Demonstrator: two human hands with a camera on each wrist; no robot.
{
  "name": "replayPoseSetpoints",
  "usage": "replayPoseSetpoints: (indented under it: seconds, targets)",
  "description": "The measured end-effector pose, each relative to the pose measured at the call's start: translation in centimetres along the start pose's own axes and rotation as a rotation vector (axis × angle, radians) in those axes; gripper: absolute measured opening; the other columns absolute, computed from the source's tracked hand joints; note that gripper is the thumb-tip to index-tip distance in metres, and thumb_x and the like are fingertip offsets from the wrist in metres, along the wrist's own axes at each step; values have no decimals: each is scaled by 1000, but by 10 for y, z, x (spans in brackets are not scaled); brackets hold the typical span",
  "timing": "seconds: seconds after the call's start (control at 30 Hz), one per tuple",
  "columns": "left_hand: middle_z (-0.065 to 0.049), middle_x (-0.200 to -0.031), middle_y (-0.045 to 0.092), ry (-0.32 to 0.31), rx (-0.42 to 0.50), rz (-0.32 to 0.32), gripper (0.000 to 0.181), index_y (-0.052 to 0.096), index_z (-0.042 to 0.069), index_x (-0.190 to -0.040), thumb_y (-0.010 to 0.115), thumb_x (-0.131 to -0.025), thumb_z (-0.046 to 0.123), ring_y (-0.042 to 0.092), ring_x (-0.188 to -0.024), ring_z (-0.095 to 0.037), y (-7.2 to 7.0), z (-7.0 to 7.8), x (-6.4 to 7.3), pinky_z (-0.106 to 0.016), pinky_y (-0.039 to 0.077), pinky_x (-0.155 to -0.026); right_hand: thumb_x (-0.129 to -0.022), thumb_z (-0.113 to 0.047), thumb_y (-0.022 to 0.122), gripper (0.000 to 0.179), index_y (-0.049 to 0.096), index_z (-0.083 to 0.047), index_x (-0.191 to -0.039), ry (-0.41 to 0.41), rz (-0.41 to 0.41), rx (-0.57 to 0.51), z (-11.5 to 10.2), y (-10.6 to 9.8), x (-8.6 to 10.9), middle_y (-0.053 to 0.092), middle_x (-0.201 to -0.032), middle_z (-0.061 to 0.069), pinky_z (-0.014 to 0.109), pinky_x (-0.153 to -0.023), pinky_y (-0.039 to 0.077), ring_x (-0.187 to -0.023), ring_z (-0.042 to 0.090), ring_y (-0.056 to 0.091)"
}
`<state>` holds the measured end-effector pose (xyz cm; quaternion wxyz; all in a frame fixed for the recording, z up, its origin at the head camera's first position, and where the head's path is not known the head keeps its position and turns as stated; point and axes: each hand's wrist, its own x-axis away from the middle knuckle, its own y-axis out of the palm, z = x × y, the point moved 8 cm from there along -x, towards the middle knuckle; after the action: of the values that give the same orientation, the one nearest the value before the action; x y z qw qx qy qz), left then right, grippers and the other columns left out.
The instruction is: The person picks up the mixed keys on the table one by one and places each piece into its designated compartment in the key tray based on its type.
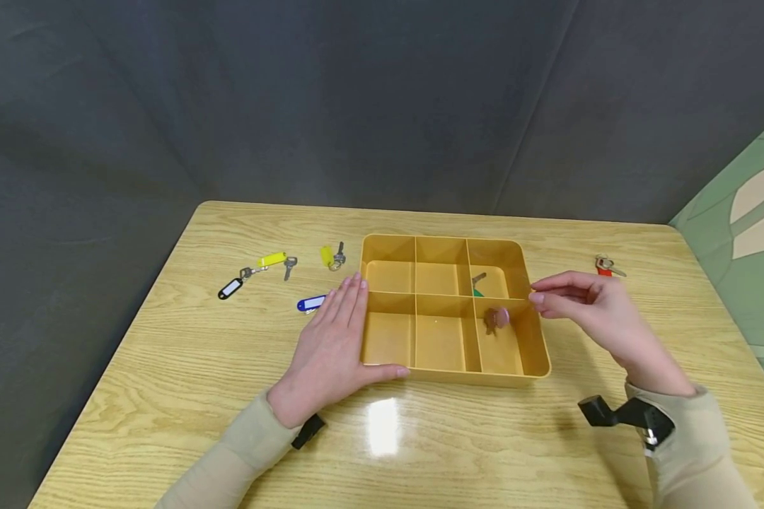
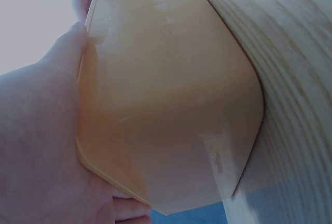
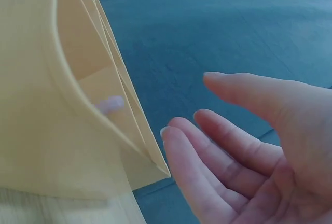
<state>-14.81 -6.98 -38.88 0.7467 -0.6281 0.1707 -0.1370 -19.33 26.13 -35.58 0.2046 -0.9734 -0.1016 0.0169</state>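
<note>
Left hand first: fingers laid out straight along the tray's left wall, thumb stretched away from them along the near wall, bracing that corner and gripping nothing. Across to the right hand, just beside the right wall: the wrist view shows thumb and fingers apart, softly bent, nothing between them. Whether a fingertip brushes the rim, I cannot tell.

Between them sits the tray, flat on the table, two rows of three compartments. It looks like thin, smooth plastic: light, fairly stiff, likely to skid if nudged, so a palm against a corner makes sense; to lift it, I'd take both end walls.

And there, in the near right compartment, a purple tag with a brownish smear beside it, probably its key! The blur suggests motion; whether it touches the floor is unclear. Right behind, in the far right compartment, a green tag and its key.

Further out, left of the tray: a blue tag near the left hand's fingers, two yellow tags with keys, a black tag outermost. Well off to the right, a red tag under its ring and key. All of these should be light and hard to damage; the metal keys look thin and slick, so pinch the broader tag.
</note>
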Motion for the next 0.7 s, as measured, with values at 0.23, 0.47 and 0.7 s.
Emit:
replayPoseSetpoints:
  seconds: [0.23,0.47,0.7]
  targets:
    - [-19,-168,5,1,-6,9,133,6,-4,-160,29,-77,98,1,-154,-28,-1,1,0,-37,2,-124,-97,-1,68,22,69,11,-115,-67,32,-34,-2,-8,-1,76,-99,4,28,-74,61,-83,16,74]
    - [-20,-167,9,7,-8,22,133,9,-4,-160,29,-77,97,4,-154,-29,-1,1,0,-37,3,-124,-98,-6,69,26,67,12,-117,-43,98,-87,-4,-16,0,76,-99,3,27,-76,60,-83,16,73]
    - [-20,-167,9,12,-9,30,133,9,-4,-160,30,-77,97,7,-154,-30,0,1,0,-37,4,-124,-99,-5,67,22,69,9,-116,-55,122,-195,-2,-25,1,76,-101,5,24,-78,59,-85,15,74]
